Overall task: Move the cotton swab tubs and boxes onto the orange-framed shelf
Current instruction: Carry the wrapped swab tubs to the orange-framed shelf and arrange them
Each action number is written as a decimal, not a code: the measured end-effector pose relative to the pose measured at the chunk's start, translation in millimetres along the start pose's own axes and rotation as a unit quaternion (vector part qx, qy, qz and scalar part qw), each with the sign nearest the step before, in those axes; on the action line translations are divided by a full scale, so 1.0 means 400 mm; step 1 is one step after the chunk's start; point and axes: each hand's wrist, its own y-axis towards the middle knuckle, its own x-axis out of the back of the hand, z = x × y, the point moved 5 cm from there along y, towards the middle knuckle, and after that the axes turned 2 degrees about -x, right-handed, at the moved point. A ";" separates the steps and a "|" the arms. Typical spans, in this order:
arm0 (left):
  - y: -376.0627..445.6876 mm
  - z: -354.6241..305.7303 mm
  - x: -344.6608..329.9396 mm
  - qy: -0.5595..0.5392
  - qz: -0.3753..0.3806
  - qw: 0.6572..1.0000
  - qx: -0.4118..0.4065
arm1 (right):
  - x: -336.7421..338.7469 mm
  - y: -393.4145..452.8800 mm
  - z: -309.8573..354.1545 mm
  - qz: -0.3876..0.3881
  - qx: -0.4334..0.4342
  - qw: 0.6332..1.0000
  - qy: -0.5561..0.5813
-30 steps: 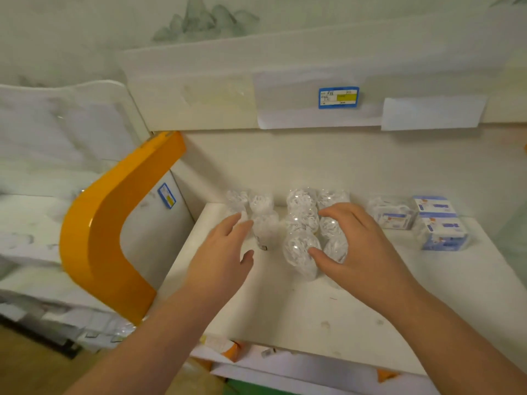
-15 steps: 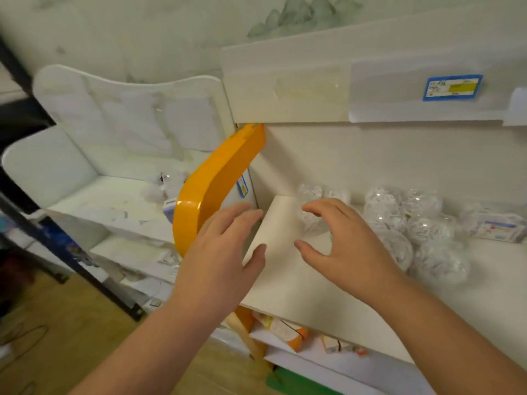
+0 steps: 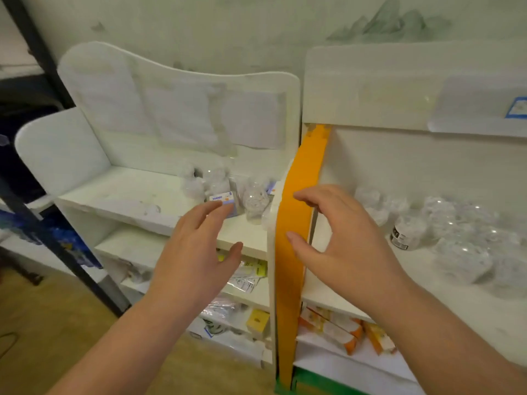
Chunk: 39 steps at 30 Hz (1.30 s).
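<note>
Both hands empty, raised in front of the shelving. Left hand (image 3: 196, 246) has fingers straight and loosely spread, reaching toward the left white shelf (image 3: 119, 195). Right hand (image 3: 339, 240) has fingers gently bent, thumb apart, nothing in it, hovering in front of the orange frame (image 3: 296, 212).

Left shelf, right end beside the frame: a clear swab tub (image 3: 255, 202), a small box (image 3: 225, 202) with a blue-and-white printed label (text too blurred to read), a few more clear tubs behind.

Shelf right of the orange frame (image 3: 427, 280): a cluster of clear tubs (image 3: 456, 235), one tub (image 3: 406, 232) with a dark label low on its side, print not legible.

Blue-edged price tag (image 3: 517, 107) on the upper right panel, cut by the picture edge, unreadable. Orange-and-white cartons (image 3: 339, 329) on a lower tier, writing unreadable.
</note>
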 end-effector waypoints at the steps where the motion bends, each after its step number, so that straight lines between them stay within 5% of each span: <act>1: -0.003 0.036 0.005 0.002 0.004 1.000 0.003 | -0.021 0.006 0.024 -0.003 -0.005 1.000 -0.001; 11: -0.008 0.317 0.053 -0.014 0.002 1.000 0.021 | -0.243 0.068 0.148 0.033 -0.029 0.998 -0.051; 30: 0.263 0.704 -0.109 -0.019 0.054 0.997 0.055 | -0.652 0.362 0.027 0.095 -0.115 0.989 -0.020; 39: 0.486 0.849 -0.228 -0.058 0.081 0.995 -0.028 | -0.768 0.490 0.016 0.075 -0.176 0.977 -0.096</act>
